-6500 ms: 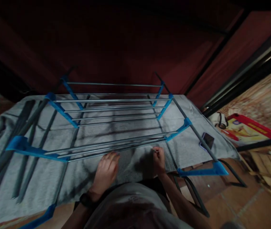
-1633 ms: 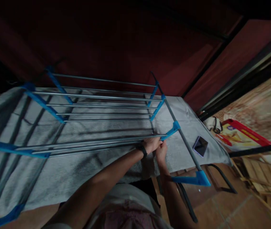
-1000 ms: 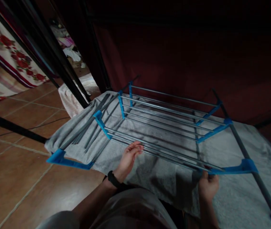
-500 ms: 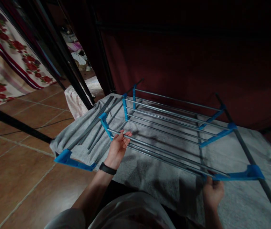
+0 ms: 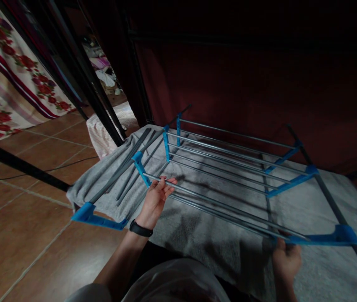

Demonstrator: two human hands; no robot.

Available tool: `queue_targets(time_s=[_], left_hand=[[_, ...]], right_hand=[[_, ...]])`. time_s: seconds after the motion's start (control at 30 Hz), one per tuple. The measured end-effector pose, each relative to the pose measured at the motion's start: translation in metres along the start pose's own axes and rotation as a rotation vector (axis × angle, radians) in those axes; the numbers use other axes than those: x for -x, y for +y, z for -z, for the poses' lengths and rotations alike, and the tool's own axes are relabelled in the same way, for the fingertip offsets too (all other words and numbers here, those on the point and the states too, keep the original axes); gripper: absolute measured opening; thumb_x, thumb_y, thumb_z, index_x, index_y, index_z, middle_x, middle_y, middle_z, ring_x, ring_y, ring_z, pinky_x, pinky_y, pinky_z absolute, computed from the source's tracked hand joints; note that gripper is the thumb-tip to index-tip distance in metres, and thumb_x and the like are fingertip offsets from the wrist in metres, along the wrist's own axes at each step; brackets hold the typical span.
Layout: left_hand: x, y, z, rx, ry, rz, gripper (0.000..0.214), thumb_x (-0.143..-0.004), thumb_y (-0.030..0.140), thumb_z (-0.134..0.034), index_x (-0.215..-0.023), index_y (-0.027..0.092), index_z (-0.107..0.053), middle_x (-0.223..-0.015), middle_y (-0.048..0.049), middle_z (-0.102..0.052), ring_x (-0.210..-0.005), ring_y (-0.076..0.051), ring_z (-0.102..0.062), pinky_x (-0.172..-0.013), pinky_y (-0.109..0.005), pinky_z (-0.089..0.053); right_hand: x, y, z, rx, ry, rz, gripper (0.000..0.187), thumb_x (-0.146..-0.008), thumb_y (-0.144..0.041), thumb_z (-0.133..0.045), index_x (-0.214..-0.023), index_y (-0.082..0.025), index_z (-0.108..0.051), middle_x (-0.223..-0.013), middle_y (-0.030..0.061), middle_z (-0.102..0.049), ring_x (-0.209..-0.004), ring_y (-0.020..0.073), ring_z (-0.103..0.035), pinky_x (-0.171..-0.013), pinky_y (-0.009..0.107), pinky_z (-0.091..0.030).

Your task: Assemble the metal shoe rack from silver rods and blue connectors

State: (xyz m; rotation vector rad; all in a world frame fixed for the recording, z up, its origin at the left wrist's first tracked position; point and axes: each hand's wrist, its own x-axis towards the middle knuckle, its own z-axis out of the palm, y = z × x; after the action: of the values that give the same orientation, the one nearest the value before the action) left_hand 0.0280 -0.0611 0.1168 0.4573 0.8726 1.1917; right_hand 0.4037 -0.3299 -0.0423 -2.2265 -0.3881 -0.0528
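Observation:
A partly assembled rack of grey metal rods and blue plastic brackets lies on its side in front of me. My left hand, with a black band at the wrist, pinches a metal rod close to a left blue bracket. At the rod's other end, my right hand is closed around the inner end of the near right blue bracket. That rod's right tip lies over this bracket; whether it is seated in a socket I cannot tell. The right fingertips are partly hidden.
A grey blanket lies under the rack. Loose metal tubes rest on it at left, by another blue bracket. Dark bed posts stand at left over a tiled floor. A dark red panel rises behind.
The rack's right end and my right hand sit slightly lower and further right in view. Both hands keep their holds, and the view has shifted a little.

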Motion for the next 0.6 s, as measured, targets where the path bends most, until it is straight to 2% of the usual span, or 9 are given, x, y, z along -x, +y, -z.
queue_targets(time_s=[0.13, 0.3, 0.6], left_hand=[[0.0003, 0.0018, -0.0007, -0.013, -0.010, -0.015, 0.005, -0.098, 0.012, -0.061, -0.096, 0.015, -0.058, -0.098, -0.0145, -0.079, -0.087, -0.021, -0.079, -0.071, -0.027, -0.062], [-0.0010, 0.0079, -0.0038, -0.019, -0.013, 0.005, 0.003, -0.100, 0.012, -0.059, -0.100, 0.015, -0.058, -0.096, -0.0137, -0.079, -0.082, -0.019, -0.078, -0.070, -0.026, -0.062], [-0.0076, 0.0071, -0.0036, -0.015, 0.006, 0.020, 0.012, -0.100, 0.009, -0.053, -0.110, 0.014, -0.057, -0.096, -0.0162, -0.078, -0.082, -0.022, -0.079, -0.066, -0.026, -0.062]], right_hand=[[0.0008, -0.0020, 0.0019, -0.015, -0.021, -0.021, 0.032, -0.076, -0.060, -0.055, -0.089, -0.031, -0.049, -0.081, 0.0091, -0.062, -0.092, 0.0429, -0.069, -0.080, 0.055, -0.052], [0.0017, -0.0001, 0.0030, 0.015, -0.028, -0.057, 0.031, -0.077, -0.062, -0.054, -0.086, -0.033, -0.048, -0.078, 0.0084, -0.059, -0.086, 0.0420, -0.067, -0.077, 0.055, -0.050], [0.0011, -0.0047, 0.0040, -0.014, -0.028, -0.042, 0.034, -0.075, -0.064, -0.054, -0.086, -0.033, -0.049, -0.080, 0.0092, -0.060, -0.095, 0.0453, -0.069, -0.082, 0.059, -0.052]])
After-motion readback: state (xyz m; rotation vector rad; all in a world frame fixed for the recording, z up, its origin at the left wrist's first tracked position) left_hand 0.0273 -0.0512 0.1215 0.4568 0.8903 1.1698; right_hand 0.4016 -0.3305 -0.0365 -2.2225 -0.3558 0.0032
